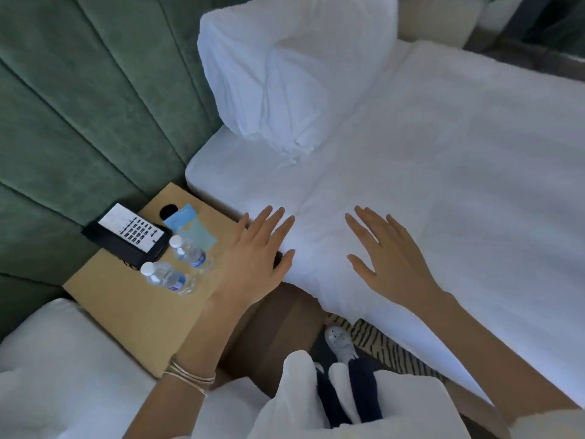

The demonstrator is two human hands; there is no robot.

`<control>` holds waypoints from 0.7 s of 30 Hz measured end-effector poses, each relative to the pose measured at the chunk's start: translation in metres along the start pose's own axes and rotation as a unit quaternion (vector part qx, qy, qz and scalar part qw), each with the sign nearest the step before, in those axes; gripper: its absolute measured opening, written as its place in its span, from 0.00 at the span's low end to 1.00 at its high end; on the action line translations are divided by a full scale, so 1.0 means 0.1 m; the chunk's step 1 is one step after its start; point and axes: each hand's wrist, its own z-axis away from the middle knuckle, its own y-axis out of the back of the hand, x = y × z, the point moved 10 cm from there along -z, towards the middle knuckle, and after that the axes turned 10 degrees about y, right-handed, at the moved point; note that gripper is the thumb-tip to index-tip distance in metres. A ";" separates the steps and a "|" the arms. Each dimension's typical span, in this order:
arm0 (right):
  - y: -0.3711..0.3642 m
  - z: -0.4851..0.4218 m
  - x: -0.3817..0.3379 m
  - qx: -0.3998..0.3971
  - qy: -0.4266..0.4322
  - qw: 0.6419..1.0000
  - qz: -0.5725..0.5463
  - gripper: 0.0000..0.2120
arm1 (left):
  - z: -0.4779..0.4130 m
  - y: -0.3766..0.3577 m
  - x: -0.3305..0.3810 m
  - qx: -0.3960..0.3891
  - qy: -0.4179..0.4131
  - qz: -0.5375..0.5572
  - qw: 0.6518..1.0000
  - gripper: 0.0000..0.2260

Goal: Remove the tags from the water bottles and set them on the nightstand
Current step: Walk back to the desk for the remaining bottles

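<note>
Two small water bottles sit side by side on the bench [126, 305] near its middle: the far bottle [190, 253] just in front of the telephone [129, 236], and the near bottle [167, 277] beside it, closer to the front edge. Both are clear plastic with white caps and a blue label band round the body, and their necks are bare. They seem to stand upright, though the wide view leans them over.

Just behind the far bottle, toward the back edge, lie pale blue tags [190, 226] — flat, overlapping paper pieces beside a round dark hole [168, 211] in the bench top.

The left hand [256, 258] is spread with straight fingers and holds nothing. It hangs over the bench's right edge where that meets the bed [443, 185], with its fingertips over the sheet. The right hand [389, 258] is also splayed and empty, palm down over the sheet near the bed's near edge — I cannot tell whether either hand touches the fabric. Thin bracelets [190, 377] circle the left wrist.
</note>
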 end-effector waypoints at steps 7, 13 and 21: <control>0.36 1.28 0.47 0.017 -0.193 0.981 0.011 0.29 | -0.10 -0.29 1.24 -0.069 -0.167 0.018 0.983 0.23; 0.75 2.62 0.84 0.037 -0.360 0.931 0.041 0.27 | 0.01 -0.54 2.68 -0.121 -0.314 0.035 0.941 0.22; 1.42 4.54 1.11 0.075 -0.504 0.855 0.099 0.26 | 0.55 -0.73 4.79 -0.145 -0.469 0.050 0.870 0.22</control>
